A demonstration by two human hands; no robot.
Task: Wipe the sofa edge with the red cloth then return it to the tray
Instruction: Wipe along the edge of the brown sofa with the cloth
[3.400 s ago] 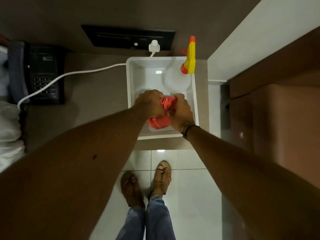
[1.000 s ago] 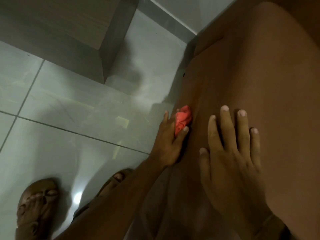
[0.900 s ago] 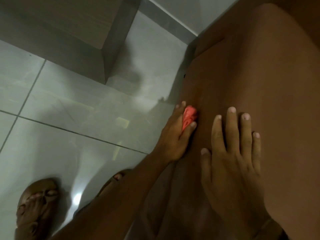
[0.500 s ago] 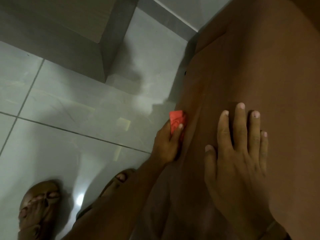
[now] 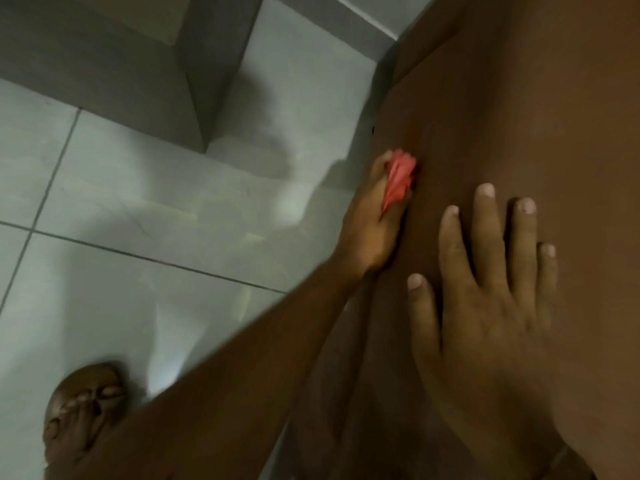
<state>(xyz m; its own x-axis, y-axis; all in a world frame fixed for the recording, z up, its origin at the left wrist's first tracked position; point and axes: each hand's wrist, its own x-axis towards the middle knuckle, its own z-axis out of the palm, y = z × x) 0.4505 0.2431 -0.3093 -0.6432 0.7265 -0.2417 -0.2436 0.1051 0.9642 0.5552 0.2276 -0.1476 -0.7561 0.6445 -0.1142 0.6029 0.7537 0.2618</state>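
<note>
The brown sofa [image 5: 519, 98] fills the right half of the head view, its left edge running down beside the floor. My left hand [image 5: 370, 230] grips the bunched red cloth [image 5: 398, 181] and presses it against that edge. Only part of the cloth shows between my fingers. My right hand [image 5: 485, 306] lies flat on the sofa top just right of the cloth, fingers spread, holding nothing. The tray is out of view.
Pale grey floor tiles [image 5: 138, 202] spread to the left of the sofa. A grey cabinet corner [image 5: 194, 71] juts in at the upper left. My sandalled foot [image 5: 79, 417] stands at the bottom left.
Since 3.4 s ago the cloth left the tray and came to the sofa. Over the last second my left hand has rubbed it back and forth along the edge, now further up it.
</note>
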